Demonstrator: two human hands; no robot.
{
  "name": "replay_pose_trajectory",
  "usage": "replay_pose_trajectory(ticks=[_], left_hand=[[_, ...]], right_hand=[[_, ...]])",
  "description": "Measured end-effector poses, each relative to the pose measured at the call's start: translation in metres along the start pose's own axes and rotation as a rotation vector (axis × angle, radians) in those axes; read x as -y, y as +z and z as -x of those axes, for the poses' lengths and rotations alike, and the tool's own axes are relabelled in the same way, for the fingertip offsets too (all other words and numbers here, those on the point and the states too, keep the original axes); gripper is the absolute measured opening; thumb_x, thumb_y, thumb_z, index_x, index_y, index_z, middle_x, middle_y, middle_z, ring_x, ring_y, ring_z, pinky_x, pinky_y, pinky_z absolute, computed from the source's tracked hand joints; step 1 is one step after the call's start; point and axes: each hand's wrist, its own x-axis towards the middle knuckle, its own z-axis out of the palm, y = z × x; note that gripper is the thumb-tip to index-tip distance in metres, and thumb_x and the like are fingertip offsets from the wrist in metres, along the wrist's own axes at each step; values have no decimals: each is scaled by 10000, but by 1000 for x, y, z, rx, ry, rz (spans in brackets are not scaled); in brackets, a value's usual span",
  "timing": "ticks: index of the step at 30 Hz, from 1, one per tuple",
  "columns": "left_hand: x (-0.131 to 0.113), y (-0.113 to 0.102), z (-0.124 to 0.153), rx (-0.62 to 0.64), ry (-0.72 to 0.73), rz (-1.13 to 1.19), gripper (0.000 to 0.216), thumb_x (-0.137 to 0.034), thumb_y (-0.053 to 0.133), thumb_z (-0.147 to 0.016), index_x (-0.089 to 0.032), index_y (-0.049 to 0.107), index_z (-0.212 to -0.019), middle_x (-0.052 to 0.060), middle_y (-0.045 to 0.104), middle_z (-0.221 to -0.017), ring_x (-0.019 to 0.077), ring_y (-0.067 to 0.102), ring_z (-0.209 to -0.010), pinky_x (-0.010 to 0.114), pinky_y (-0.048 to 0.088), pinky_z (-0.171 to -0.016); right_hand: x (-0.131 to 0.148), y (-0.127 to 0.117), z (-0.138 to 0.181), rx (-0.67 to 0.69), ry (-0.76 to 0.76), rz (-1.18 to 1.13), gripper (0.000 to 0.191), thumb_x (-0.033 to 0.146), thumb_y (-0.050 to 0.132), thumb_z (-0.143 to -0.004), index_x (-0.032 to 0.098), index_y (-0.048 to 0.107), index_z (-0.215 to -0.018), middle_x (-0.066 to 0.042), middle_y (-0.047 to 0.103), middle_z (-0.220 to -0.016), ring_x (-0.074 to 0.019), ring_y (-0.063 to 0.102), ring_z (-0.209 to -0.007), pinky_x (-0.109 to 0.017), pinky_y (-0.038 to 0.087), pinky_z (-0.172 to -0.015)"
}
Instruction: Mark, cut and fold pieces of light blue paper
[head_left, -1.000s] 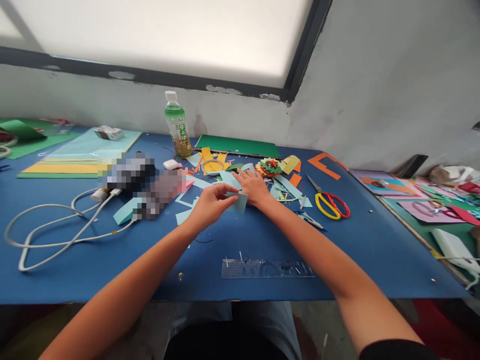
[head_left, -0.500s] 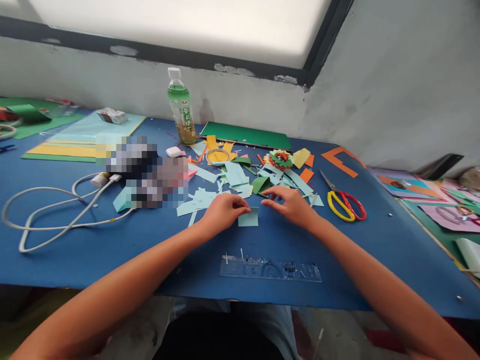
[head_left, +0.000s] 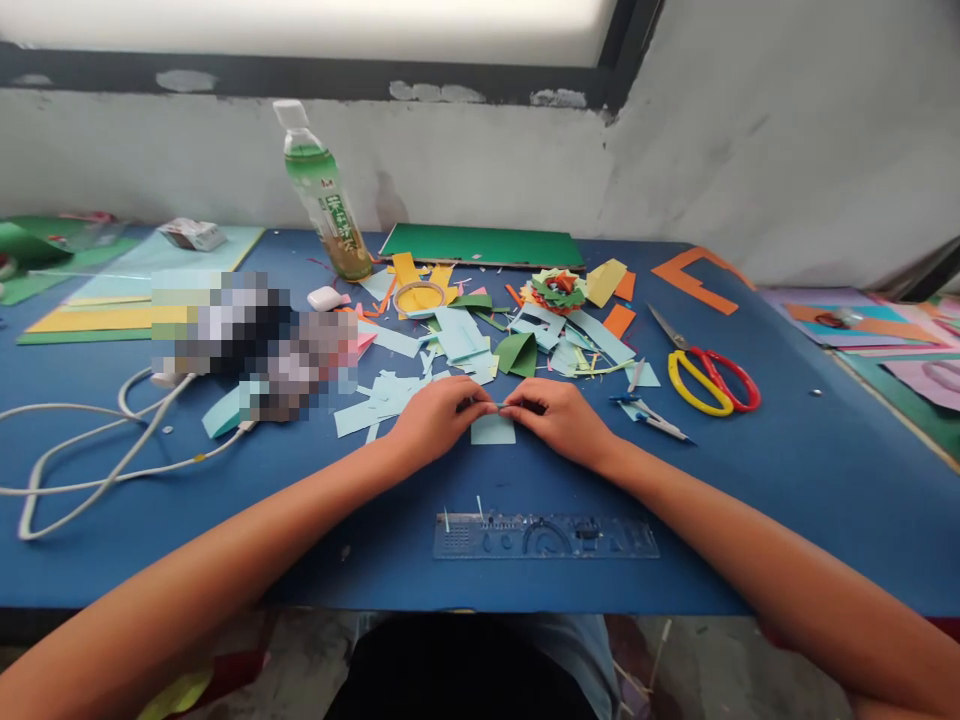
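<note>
A small light blue piece of paper (head_left: 493, 432) sits low between my two hands, above the blue table. My left hand (head_left: 439, 418) is closed in a pinch at its upper left edge. From the other side, my right hand (head_left: 561, 418) pinches the upper right edge, its fingertips almost meeting the left ones. The fingers hide the top of the paper, so I cannot tell whether it is folded there. Nearer to me lies a clear plastic ruler (head_left: 546, 540) with cut-out shapes.
Paper scraps (head_left: 386, 398) and a layered paper flower (head_left: 556, 290) lie beyond my hands. Scissors (head_left: 705, 375) and a pen-like tool (head_left: 660, 424) are at right. A drink bottle (head_left: 326, 205) stands behind; a white cable (head_left: 105, 480) loops at left.
My right hand has moved left and closed from an open pinch onto the paper's upper edge. My left hand still holds the paper. The camera view has shifted slightly.
</note>
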Motion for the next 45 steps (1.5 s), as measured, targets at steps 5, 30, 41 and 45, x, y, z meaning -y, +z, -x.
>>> replay_pose_trajectory(ticks=[5, 30, 41, 45], left_hand=[[8, -7, 0, 84, -56, 169, 318, -299, 669, -718, -172, 593, -1000, -21, 625, -678, 124, 573, -608, 229, 450, -572], [6, 1, 8, -140, 177, 127, 69, -204, 633, -771, -162, 646, -823, 26, 641, -829, 107, 555, -718, 199, 424, -568], [-3, -3, 9, -65, -218, 640, 178, -302, 654, -736, -142, 629, -810, -4, 627, -701, 79, 575, -585, 160, 433, -489], [-5, -2, 12, -53, -194, 599, 173, -302, 638, -752, -136, 641, -798, 0, 621, -684, 85, 568, -576, 170, 442, -496]], right_hand=[[-1, 0, 0, -64, 36, -42, 87, 189, 590, -808, 158, 652, -756, -27, 649, -730, -135, 554, -644, -252, 422, -608], [1, -2, 6, -78, 204, -306, 120, 281, 589, -800, 182, 635, -850, -14, 660, -734, -134, 595, -642, -266, 483, -587], [4, -4, 16, -102, -241, 17, 148, 152, 514, -849, 210, 606, -950, -85, 590, -1069, -178, 581, -936, -299, 515, -706], [9, -5, 15, -125, -202, -64, 59, 209, 587, -825, 188, 642, -824, -86, 609, -1007, -163, 600, -837, -277, 517, -644]])
